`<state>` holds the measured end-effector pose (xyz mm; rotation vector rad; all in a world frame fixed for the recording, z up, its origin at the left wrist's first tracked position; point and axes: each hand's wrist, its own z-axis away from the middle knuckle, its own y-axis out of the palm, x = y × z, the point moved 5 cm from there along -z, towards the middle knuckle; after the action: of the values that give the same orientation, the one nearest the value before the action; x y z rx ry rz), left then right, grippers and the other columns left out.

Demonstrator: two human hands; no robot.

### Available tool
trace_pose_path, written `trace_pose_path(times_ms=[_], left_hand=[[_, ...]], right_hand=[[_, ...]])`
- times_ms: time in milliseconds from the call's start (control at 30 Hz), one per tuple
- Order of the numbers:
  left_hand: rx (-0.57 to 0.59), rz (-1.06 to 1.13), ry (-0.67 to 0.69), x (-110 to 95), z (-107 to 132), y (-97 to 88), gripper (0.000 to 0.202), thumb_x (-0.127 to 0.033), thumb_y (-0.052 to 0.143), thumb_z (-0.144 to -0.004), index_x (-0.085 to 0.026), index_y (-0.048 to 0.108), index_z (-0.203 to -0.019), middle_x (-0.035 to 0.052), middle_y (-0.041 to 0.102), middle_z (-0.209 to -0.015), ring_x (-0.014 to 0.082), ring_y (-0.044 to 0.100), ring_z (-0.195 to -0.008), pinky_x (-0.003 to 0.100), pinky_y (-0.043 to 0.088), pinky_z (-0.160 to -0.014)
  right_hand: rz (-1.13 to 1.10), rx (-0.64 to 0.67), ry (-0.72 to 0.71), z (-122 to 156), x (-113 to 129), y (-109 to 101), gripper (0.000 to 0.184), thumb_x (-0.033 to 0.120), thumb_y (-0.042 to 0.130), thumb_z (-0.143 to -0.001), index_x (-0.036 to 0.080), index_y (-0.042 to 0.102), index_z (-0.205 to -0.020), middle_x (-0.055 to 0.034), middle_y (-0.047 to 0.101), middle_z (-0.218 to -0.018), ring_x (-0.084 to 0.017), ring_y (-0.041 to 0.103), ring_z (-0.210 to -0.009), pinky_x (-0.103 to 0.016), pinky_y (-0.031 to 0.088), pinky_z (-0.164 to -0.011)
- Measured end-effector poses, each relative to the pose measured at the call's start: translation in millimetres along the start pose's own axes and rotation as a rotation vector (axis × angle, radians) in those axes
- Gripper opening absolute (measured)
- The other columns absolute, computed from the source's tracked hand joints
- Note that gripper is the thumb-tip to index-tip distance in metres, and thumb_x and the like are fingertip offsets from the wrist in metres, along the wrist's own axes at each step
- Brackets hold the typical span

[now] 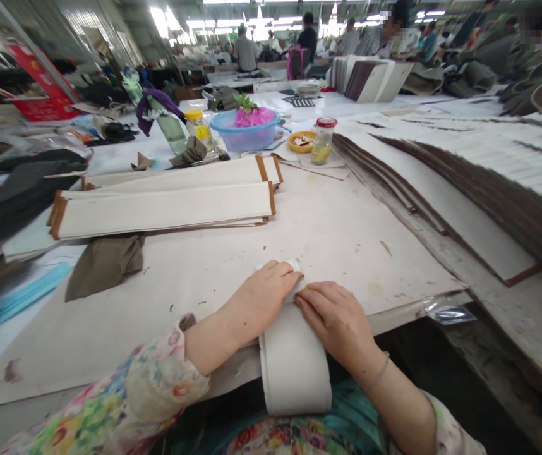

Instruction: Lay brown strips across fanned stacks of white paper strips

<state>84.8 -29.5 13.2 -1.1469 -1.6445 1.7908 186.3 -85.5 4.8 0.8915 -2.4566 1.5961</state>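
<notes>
A long off-white strip (294, 360) lies over the near edge of the table and curves down towards my lap. Its far end is under my hands. My left hand (271, 287) has its fingers bent down over that end, with the thumb hidden. Just to the right, my right hand (335, 313) pinches the strip's edge between thumb and fingers. The fingertips of both hands nearly meet. Past them, a stack of similar off-white strips with brown ends (167, 207) rests on the table.
A brown cloth scrap (105, 265) and a light-blue face mask (29, 294) lie at left. Behind stand a blue basin (245, 133), a red-lidded jar (323, 142) and a green bottle (172, 133). Brown-edged panels (465, 221) fan out at right. Several people are in the background.
</notes>
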Motion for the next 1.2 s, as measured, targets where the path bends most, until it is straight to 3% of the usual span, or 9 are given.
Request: trace_pose_path(times_ms=[533,667,867,1000,1200], left_hand=[[0.057,-0.232,0.033,-17.0,0.4,-0.3,0.018,-0.016,0.038,-0.087,-0.014,0.05,-0.101,0.0055,0.051,-0.091,0.0206,0.044,-0.086,0.033,0.041,-0.073],[0.029,-0.161,0.006,-9.7,2.1,0.8,0.02,-0.016,0.038,-0.087,-0.017,0.049,-0.104,0.0045,0.051,-0.093,0.0193,0.044,-0.089,0.032,0.04,-0.076],[-0.06,-0.031,-0.101,8.8,8.3,-3.2,0.018,-0.023,0.042,-0.087,-0.02,0.052,-0.101,0.0032,0.051,-0.094,0.0183,0.045,-0.091,0.033,0.039,-0.08],[-0.087,0.062,-0.141,23.0,21.8,-8.9,0.02,-0.032,0.05,-0.082,-0.018,0.053,-0.097,0.0035,0.052,-0.096,0.0185,0.046,-0.091,0.033,0.039,-0.08],[-0.148,0.193,-0.162,32.8,33.2,-8.9,0.021,-0.031,0.055,-0.079,-0.017,0.052,-0.096,0.003,0.052,-0.095,0.0176,0.046,-0.093,0.032,0.039,-0.083]], right_hand=[[-0.031,0.018,0.016,-0.3,-0.7,1.0,0.014,0.019,0.044,-0.086,0.017,0.057,-0.089,-0.0067,0.061,-0.09,-0.02,0.054,-0.085,-0.036,0.044,-0.077],[-0.095,-0.011,0.083,-4.7,-7.3,0.1,0.016,0.02,0.046,-0.084,0.016,0.05,-0.099,-0.0075,0.059,-0.089,-0.02,0.054,-0.084,-0.037,0.046,-0.075],[-0.059,0.026,0.014,-17.3,-7.5,6.5,0.043,0.023,0.047,-0.084,0.014,0.033,-0.124,-0.013,0.053,-0.108,-0.024,0.048,-0.102,-0.044,0.043,-0.086],[-0.037,0.114,0.015,-20.6,-11.1,10.5,0.036,0.024,0.048,-0.084,0.015,0.041,-0.118,-0.0114,0.054,-0.106,-0.024,0.048,-0.101,-0.044,0.044,-0.085],[0.044,0.182,-0.019,-29.0,-7.3,13.3,0.031,0.027,0.049,-0.083,0.015,0.05,-0.111,-0.0109,0.056,-0.102,-0.024,0.049,-0.097,-0.042,0.044,-0.08]])
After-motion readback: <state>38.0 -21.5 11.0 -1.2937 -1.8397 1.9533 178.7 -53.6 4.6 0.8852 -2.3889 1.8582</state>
